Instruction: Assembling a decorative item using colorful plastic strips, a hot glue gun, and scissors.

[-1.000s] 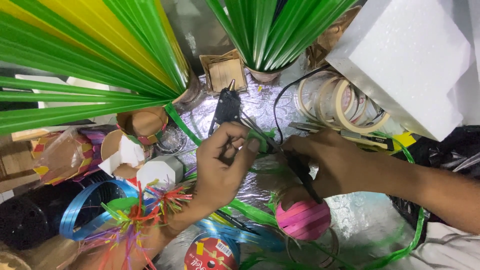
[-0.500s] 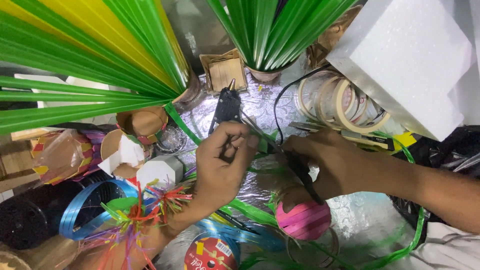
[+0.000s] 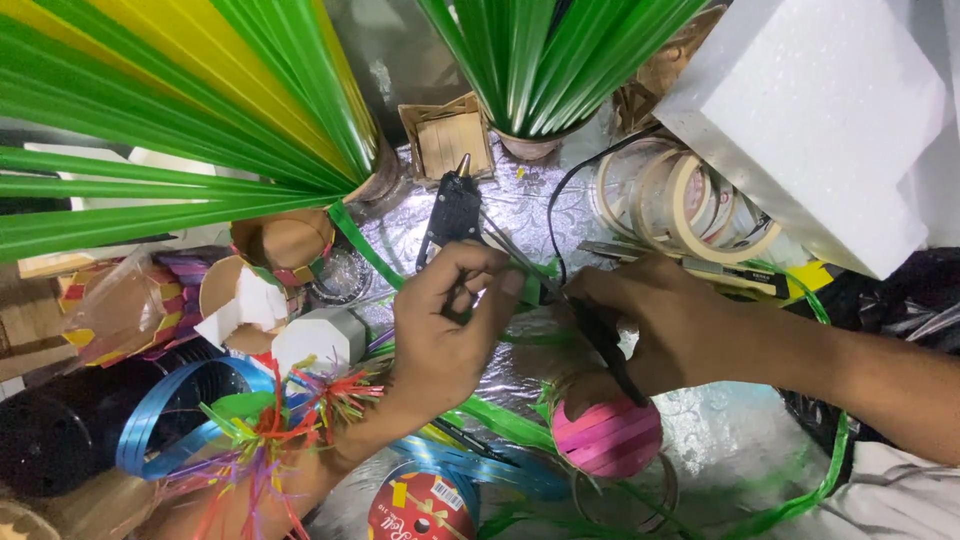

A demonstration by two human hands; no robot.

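Note:
My left hand [image 3: 440, 325] pinches a narrow green ribbon strip [image 3: 528, 270] between thumb and fingers over the silver foil surface [image 3: 720, 430]. My right hand [image 3: 655, 325] grips black-handled scissors [image 3: 595, 335], whose blades reach toward the strip beside the left fingertips. A pink striped ball [image 3: 607, 438] sits just below the right hand. A black glue gun [image 3: 455, 208] lies behind the left hand.
Fans of green and yellow strips [image 3: 180, 120] spread at the upper left and top centre. Tape rolls [image 3: 690, 205] and a white foam block [image 3: 830, 110] lie at right. A blue ribbon coil [image 3: 165, 420], a red ribbon spool [image 3: 420, 505] and paper cups [image 3: 285, 245] crowd the left.
The green strip's loose end has shortened and shifted slightly at the left fingertips; both hands stay almost in place.

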